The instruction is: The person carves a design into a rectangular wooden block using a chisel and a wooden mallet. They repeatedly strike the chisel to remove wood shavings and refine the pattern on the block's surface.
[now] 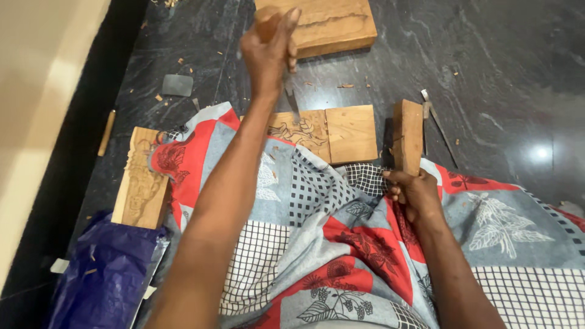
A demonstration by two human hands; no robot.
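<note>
My left hand (268, 55) is raised over the floor, closed around the wooden handle of a chisel (291, 100) whose metal blade points down at a flat wooden panel (350, 134). That panel lies at the edge of my patterned lap cloth (329, 244), and a carved figure shows on its left half. My right hand (414, 192) grips the lower end of a small wooden block (408, 137), held upright on its edge just right of the panel.
A thick wooden slab (332, 24) lies on the dark stone floor beyond my left hand. A carved plank (141, 183) rests at the left, above a blue plastic bag (103, 274). A grey flat stone (177, 85), thin metal tools (437, 122) and wood chips are scattered around.
</note>
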